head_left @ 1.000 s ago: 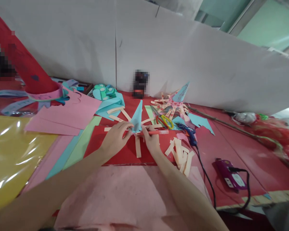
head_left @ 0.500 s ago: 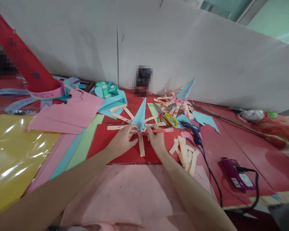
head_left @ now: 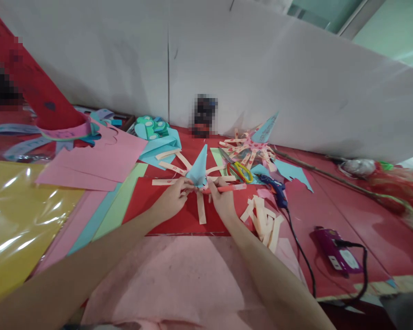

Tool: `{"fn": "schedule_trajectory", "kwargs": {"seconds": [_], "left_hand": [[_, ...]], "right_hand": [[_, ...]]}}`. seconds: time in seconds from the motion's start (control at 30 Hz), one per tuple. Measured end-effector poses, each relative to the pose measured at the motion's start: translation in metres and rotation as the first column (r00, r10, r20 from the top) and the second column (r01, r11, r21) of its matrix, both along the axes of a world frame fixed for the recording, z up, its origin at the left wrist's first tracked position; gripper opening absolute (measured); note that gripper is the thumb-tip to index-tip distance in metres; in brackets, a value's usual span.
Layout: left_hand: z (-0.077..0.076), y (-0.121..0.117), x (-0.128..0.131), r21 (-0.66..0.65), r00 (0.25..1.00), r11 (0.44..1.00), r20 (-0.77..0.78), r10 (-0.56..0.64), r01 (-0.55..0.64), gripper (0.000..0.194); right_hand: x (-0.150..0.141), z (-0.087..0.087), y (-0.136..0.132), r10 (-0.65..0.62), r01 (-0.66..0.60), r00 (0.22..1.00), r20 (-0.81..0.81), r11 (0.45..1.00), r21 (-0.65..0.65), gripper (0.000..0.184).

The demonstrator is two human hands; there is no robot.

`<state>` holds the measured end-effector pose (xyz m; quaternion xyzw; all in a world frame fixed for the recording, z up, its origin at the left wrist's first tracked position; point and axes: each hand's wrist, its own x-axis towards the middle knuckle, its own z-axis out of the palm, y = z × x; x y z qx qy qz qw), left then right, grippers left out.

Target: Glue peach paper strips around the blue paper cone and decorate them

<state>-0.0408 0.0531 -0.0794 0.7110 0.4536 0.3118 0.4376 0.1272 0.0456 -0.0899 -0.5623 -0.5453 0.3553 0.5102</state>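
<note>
A light-blue paper cone stands over a sheet of red paper, with several cream paper strips spreading out from its base. Some of those strips carry red writing. One blank-looking paper strip points toward me between my hands. My left hand is closed, its fingertips pinching the left side of the cone's base. A red pen lies in the closed fingers of my right hand, which also touch the base's right side. The exact contact under my fingertips is hidden.
Loose cream strips lie right of the red sheet. Behind them are yellow-handled scissors, a blue glue gun with cable, and a finished-looking cone piece. A purple power socket sits right; a red cone stands left.
The view has shifted slightly, moving the scene a little. My fingers have made small shifts around the cone's base, and the cone's tip sits slightly lower. The pen stays in my right hand.
</note>
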Motion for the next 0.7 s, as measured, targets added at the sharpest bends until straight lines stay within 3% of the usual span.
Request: {"fn": "schedule_trajectory", "kwargs": {"seconds": [0.23, 0.37, 0.57, 0.7], "left_hand": [[-0.001, 0.001, -0.001, 0.040, 1.000, 0.999, -0.020, -0.014, 0.015, 0.025], [-0.001, 0.001, -0.001, 0.056, 0.999, 0.998, -0.034, -0.006, 0.008, 0.023], [-0.006, 0.003, -0.002, 0.066, 0.999, 0.998, -0.035, -0.015, 0.018, 0.024], [-0.007, 0.004, -0.002, 0.050, 1.000, 0.998, -0.015, -0.026, 0.027, 0.027]], "right_hand": [[-0.002, 0.005, -0.006, -0.129, 0.138, 0.990, -0.064, 0.977, 0.163, 0.028], [-0.004, 0.009, -0.010, -0.125, 0.126, 0.992, -0.018, 0.961, 0.247, 0.021], [-0.005, 0.009, -0.010, 0.054, -0.066, 0.996, 0.070, 0.983, 0.172, 0.021], [-0.004, 0.007, -0.007, -0.029, 0.044, 0.993, -0.112, 0.990, 0.133, 0.025]]}}
